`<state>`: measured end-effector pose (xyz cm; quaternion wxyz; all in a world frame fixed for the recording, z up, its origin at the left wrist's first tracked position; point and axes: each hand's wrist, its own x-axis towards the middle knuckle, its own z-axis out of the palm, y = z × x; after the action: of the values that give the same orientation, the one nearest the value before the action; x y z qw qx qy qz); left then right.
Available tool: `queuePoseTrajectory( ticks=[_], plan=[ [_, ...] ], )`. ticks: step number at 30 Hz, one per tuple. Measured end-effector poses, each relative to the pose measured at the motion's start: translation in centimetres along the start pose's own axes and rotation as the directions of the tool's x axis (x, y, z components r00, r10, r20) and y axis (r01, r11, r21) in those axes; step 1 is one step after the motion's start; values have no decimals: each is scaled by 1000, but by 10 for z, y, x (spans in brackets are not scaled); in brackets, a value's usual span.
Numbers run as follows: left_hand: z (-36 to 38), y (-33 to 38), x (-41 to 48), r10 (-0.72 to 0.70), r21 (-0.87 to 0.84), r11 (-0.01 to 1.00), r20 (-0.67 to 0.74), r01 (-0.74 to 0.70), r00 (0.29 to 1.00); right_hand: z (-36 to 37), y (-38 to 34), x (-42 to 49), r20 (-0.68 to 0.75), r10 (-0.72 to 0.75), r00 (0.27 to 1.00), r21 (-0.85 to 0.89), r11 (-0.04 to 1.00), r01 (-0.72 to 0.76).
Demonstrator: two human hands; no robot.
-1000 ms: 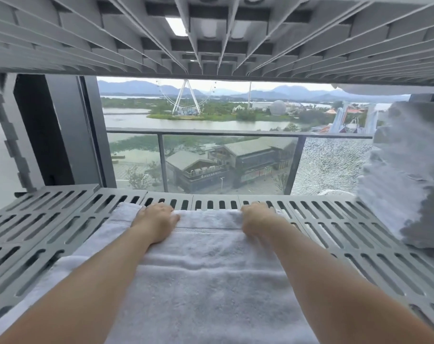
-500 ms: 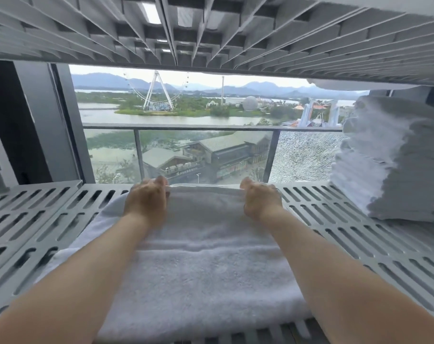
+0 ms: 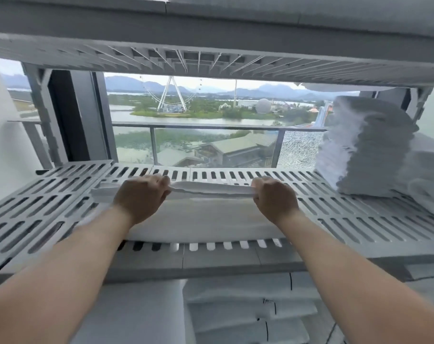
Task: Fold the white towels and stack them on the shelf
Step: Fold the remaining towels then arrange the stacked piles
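Both hands (image 3: 141, 194) (image 3: 273, 198) pinch soft towel (image 3: 206, 219) — slatted shelf (image 3: 359, 219).

towel stack (image 3: 374, 150) cropped right, towel (image 3: 206, 219) blurred

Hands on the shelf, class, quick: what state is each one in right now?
Left hand: closed, gripping the far edge of the white towel.
Right hand: closed, gripping that same edge.

The slotted grey shelf (image 3: 359, 219) bears a white towel (image 3: 206, 219) centrally; a towel stack (image 3: 374, 150) at right.
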<state>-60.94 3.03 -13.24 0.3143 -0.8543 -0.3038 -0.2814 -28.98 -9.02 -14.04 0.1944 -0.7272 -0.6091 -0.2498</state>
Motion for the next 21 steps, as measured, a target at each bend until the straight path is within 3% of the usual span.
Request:
queuePoseTrajectory(
  ticks=[4,7,11,14,16,18,21],
  plan=[
    [-28,27,-45,-76,-39,996,194,85,978,-7,1,-50,136,-44,990,22,999,42],
    [-43,36,-59,-123,-37,990,227,135,966,-9,2,-68,92,-38,995,44,998,34],
    [-54,41,-66,-41,0,999,188,42,981,-16,1,-79,-113,-22,993,-31,999,18],
    [-50,37,-77,99,-16,995,157,-98,983,-14,2,-100,25,-96,995,79,992,94],
    [-49,34,-73,159,-20,987,120,-158,980,-20,4,-105,125,-5,992,277,960,-30],
    [-50,39,-55,96,-26,995,104,-94,990,-28,5,-96,148,202,968,368,897,-244],
    [-48,64,-20,-103,-49,992,204,115,974,-38,9,-79,129,478,869,82,868,-490]
  ],
)
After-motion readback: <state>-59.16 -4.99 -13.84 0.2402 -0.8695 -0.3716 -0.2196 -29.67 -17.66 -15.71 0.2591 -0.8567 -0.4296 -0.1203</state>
